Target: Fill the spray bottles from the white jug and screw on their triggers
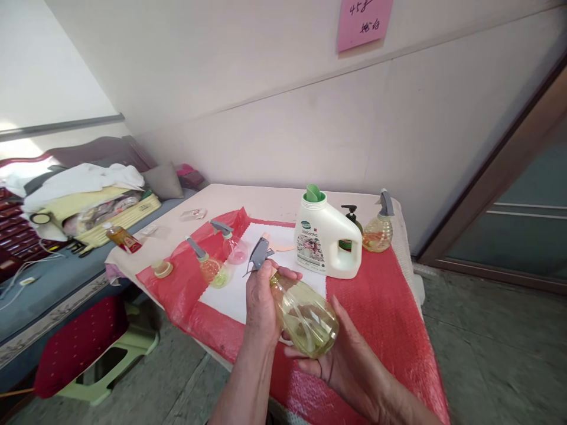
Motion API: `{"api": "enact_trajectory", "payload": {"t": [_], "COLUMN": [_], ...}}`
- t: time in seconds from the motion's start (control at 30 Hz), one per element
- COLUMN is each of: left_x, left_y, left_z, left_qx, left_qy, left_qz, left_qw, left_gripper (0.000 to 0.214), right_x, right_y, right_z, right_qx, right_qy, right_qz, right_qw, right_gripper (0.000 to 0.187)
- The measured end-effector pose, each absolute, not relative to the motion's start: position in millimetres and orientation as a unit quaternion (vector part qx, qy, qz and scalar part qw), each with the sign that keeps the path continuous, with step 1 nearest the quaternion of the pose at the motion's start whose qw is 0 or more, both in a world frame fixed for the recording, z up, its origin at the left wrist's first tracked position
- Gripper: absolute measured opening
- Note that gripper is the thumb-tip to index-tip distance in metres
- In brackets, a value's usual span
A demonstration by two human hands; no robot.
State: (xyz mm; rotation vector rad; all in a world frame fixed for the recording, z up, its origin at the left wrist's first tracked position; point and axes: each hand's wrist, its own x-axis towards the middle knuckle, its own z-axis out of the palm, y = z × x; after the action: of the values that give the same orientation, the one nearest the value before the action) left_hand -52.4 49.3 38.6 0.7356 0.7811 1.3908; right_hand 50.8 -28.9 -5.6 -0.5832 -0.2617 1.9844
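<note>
Both of my hands hold a clear yellowish spray bottle (pixel 305 319) with a grey trigger head, tilted over the near edge of the table. My left hand (pixel 261 304) is wrapped around its neck just below the trigger. My right hand (pixel 341 354) cups the round base from underneath, fingers curled against it. A white detergent jug (pixel 325 239) with a green cap stands just beyond on the table. Two more small spray bottles, one greenish (pixel 211 268) and one pink (pixel 234 248), lie to the left.
A red plastic sheet (pixel 381 313) and white cloth (pixel 230 295) cover the table. A dark pump bottle (pixel 352 221) and an orange-tinted spray bottle (pixel 378 227) stand behind the jug. A small capped bottle (pixel 121 237) and a lid (pixel 162 269) lie far left. A cluttered sofa (pixel 80 200) and a stool (pixel 110 360) are at left.
</note>
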Motion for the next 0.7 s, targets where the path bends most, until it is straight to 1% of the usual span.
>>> {"api": "enact_trajectory", "payload": {"t": [0.07,0.1,0.17,0.2,0.3,0.37,0.4,0.43,0.5,0.57,0.7], "left_x": [-52.7,-53.1,-53.7,-53.8,-53.3,-53.6,-54.4,-55.4,-58.2,-60.5,-60.7], "left_y": [50.6,51.8,54.5,55.6,57.6,58.1,58.3,58.7,59.6,60.1,59.8], "left_z": [38.8,38.6,37.9,37.4,36.2,35.9,35.9,36.0,36.6,37.1,36.8], "left_qx": [0.317,0.31,0.294,0.286,0.27,0.267,0.266,0.265,0.263,0.266,0.273], "left_qy": [0.354,0.362,0.381,0.389,0.4,0.394,0.386,0.377,0.363,0.358,0.348], "left_qz": [0.622,0.628,0.637,0.64,0.638,0.629,0.623,0.615,0.6,0.585,0.568], "left_qw": [0.622,0.615,0.603,0.598,0.6,0.615,0.626,0.64,0.662,0.677,0.694], "left_gripper": [0.022,0.023,0.024,0.026,0.03,0.031,0.03,0.029,0.028,0.026,0.025], "right_x": [51.9,52.9,54.9,55.4,55.2,54.3,54.0,53.9,54.1,54.6,56.6], "right_y": [-28.1,-28.3,-30.4,-32.0,-35.9,-35.9,-35.3,-34.4,-33.0,-32.5,-31.5], "right_z": [-4.0,-3.7,-5.2,-7.3,-17.5,-23.3,-24.5,-24.1,-19.1,-10.6,3.4], "right_qx": [-0.3,-0.339,-0.431,-0.477,-0.568,-0.581,-0.581,-0.578,-0.571,-0.558,-0.472], "right_qy": [-0.168,-0.214,-0.337,-0.408,-0.587,-0.639,-0.648,-0.651,-0.637,-0.594,-0.477], "right_qz": [0.773,0.729,0.597,0.517,0.278,0.179,0.158,0.157,0.204,0.302,0.504], "right_qw": [0.533,0.556,0.587,0.582,0.506,0.471,0.466,0.467,0.476,0.495,0.543], "right_gripper": [0.069,0.069,0.068,0.07,0.077,0.073,0.071,0.073,0.079,0.079,0.071]}}
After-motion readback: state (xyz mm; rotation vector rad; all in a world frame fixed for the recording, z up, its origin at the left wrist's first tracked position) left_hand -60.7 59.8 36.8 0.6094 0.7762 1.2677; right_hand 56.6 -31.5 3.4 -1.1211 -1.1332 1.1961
